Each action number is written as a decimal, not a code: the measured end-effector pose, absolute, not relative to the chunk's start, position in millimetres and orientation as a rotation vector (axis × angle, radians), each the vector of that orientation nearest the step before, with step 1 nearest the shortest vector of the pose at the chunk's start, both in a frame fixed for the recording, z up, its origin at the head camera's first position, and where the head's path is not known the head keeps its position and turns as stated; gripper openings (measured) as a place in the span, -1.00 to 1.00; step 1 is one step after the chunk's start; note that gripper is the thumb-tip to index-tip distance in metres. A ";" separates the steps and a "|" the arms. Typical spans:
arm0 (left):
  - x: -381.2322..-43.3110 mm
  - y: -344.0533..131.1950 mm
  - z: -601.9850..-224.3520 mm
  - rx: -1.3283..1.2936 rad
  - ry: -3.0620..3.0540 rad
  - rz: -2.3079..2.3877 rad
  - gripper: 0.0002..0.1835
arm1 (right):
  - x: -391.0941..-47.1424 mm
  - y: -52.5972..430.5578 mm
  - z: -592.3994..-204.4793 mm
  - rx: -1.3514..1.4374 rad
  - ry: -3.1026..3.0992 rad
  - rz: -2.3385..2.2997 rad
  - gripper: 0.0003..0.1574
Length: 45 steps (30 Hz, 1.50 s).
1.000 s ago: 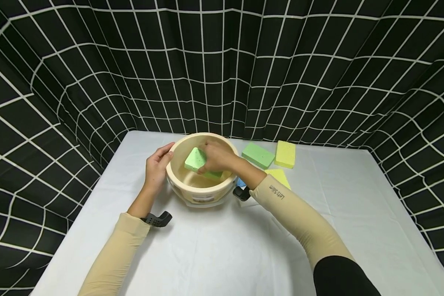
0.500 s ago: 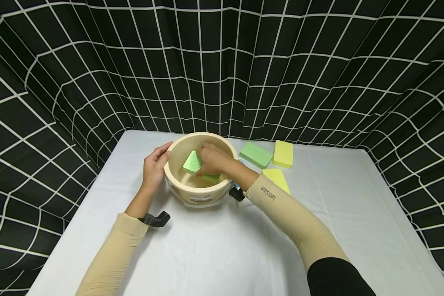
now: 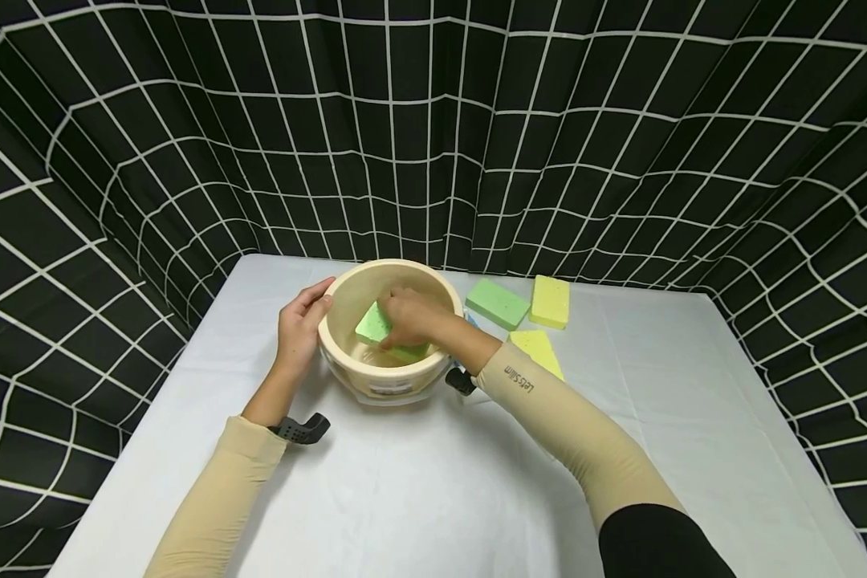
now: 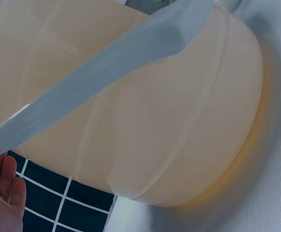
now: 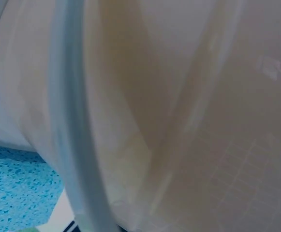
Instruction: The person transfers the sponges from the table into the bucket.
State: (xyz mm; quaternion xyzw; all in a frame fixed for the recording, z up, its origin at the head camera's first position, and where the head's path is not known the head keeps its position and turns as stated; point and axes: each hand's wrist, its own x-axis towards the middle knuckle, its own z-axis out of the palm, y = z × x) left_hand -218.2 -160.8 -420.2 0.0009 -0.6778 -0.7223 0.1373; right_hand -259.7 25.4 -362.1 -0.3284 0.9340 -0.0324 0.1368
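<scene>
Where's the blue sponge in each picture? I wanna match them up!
Head: only a sliver of the blue sponge shows, just right of the big cream bowl; most is hidden.
Left wrist: it isn't in this one.
Right wrist: lower left, looking big and speckled.
Shared landmark: the bowl, near the middle in head, huge in both wrist pictures.

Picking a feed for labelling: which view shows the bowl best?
Head: it frames the whole bowl, though the right hand hides part of the inside. Left wrist shows only a cropped stretch of outer wall and rim; right wrist, a cropped close-up of rim and wall.
</scene>
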 end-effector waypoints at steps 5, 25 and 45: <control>-217.9 -161.0 -420.4 -0.004 -1.961 -2.089 -0.61 | -259.2 25.5 -363.6 -0.961 2.692 -0.089 -0.22; -217.2 -162.8 -418.2 -0.016 -1.946 -2.090 -0.60 | -260.5 25.0 -363.8 -0.926 2.624 -0.129 0.08; -216.7 -160.3 -420.0 -0.011 -1.934 -2.123 -0.60 | -258.8 26.4 -362.3 -1.021 2.627 -0.130 -0.25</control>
